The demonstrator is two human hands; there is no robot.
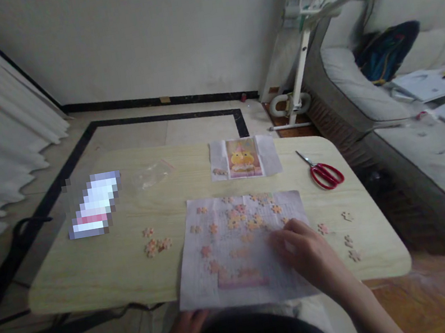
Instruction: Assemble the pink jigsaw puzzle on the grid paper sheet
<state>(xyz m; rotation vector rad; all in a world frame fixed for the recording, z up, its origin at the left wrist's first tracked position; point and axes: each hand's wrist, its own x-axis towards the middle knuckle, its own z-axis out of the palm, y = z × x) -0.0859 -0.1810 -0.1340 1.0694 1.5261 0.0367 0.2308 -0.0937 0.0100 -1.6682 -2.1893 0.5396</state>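
Note:
A sheet of paper (189, 274) lies near the front edge of the table, with jigsaw puzzle pieces (253, 221) spread over its upper part. Toward its bottom, a pink strip of puzzle pieces (241, 278) looks joined. My right hand (302, 247) is over the sheet's right side, fingers curled together and pointing left; blur hides whatever is between the fingertips. Below the table's front edge, close to the sheet's lower left corner, is my left hand (192, 326), its fingers mostly hidden. Behind the sheet lies a picture (243, 157) of a yellow figure on white paper.
Red-handled scissors (322, 172) lie at the right of the table (108, 276). Loose puzzle pieces (153, 247) form a cluster left of the sheet, and several more (352, 254) lie to its right. A clear plastic bag (153, 175) and a blurred-out phone-like screen (96, 204) are at left.

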